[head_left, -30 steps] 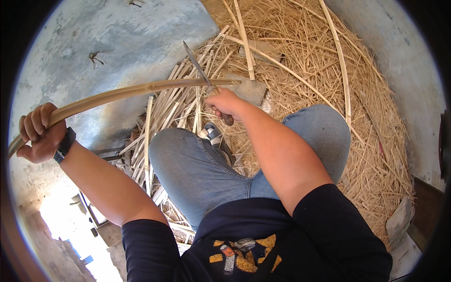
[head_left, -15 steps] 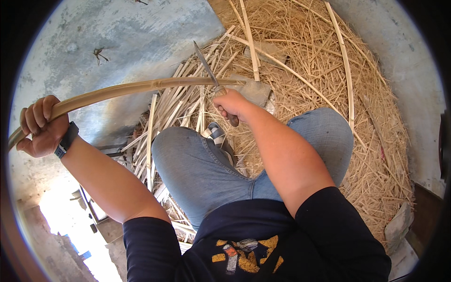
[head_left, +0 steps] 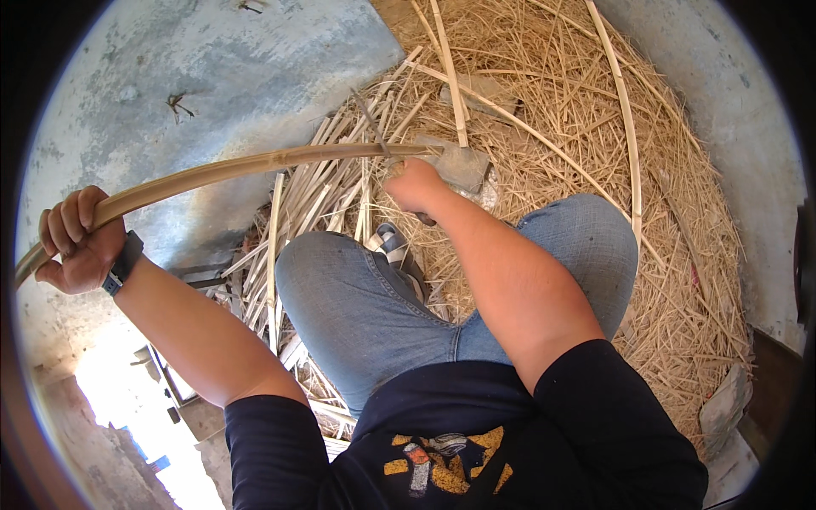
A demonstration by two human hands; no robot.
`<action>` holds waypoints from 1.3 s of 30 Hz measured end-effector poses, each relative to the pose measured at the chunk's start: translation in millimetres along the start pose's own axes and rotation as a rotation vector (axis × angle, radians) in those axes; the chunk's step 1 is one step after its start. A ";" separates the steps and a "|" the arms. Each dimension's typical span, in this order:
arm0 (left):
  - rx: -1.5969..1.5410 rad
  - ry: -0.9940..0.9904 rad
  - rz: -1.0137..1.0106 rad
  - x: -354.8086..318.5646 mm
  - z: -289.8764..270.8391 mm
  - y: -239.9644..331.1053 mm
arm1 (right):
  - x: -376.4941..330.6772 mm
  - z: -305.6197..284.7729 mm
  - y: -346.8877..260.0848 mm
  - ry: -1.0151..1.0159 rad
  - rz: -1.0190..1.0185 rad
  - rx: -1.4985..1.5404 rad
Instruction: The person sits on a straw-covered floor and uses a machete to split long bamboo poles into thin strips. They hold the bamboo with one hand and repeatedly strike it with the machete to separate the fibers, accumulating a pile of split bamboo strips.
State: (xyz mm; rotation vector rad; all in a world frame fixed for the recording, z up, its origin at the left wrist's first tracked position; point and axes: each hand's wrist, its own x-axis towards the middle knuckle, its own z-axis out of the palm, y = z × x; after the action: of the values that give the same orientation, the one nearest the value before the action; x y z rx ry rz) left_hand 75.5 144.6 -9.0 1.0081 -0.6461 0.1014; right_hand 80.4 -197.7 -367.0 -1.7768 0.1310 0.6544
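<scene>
A long split bamboo pole (head_left: 221, 168) runs across from the left rim to a flat stone (head_left: 463, 168) in the middle, its far end at or over the stone. My left hand (head_left: 83, 242), with a dark watch on the wrist, is wrapped round the pole near the left edge. Near the pole's far end my right hand (head_left: 414, 185) is closed round the handle of a long-bladed knife (head_left: 371, 116). The blade points up and left and crosses the pole just ahead of my fist; it looks slightly blurred. Most of the handle is hidden in my fingers.
Cut bamboo strips (head_left: 319, 183) lie piled left of my knees. Shavings (head_left: 552, 110) cover the floor ahead and to the right, with long strips (head_left: 625, 110) across them. A bluish wall (head_left: 212, 76) stands at the left. Another stone (head_left: 722, 399) lies at the lower right.
My right hand with the knife has shifted slightly, and its blade now crosses the pole a little further left. My left hand, still on the pole, has dropped slightly.
</scene>
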 end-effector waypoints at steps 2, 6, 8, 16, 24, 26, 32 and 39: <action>0.006 0.003 0.006 -0.2 -0.9 0.6 | -4.8 4.8 1.0 -0.156 0.033 0.298; 0.055 0.052 0.082 -5.5 12.2 -6.2 | -13.3 -12.0 5.0 -0.335 0.153 0.387; 0.042 0.083 0.111 -3.7 18.0 -13.1 | 11.7 -4.6 41.5 -0.199 0.247 0.352; 0.097 0.132 0.109 -4.8 4.5 -5.9 | -14.9 6.3 -13.3 -0.262 -0.084 0.206; 0.137 0.178 0.127 -5.4 0.5 -5.3 | -3.1 -2.1 15.9 -0.220 0.140 0.280; 0.164 0.182 0.163 -15.7 -3.6 -3.9 | -17.2 -11.0 -0.4 -0.320 0.101 0.250; 0.244 0.381 0.254 -17.5 -5.3 -8.5 | 2.2 6.2 15.8 -0.173 -0.036 0.016; 0.487 0.666 0.398 -26.4 22.6 -23.4 | -10.7 13.9 1.0 -0.111 -0.185 -0.125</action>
State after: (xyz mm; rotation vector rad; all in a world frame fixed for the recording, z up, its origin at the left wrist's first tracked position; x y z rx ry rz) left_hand 52.4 119.1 -32.8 1.2074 -0.1934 0.9412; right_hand 66.0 -187.9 -364.9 -1.8417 -0.1510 0.6367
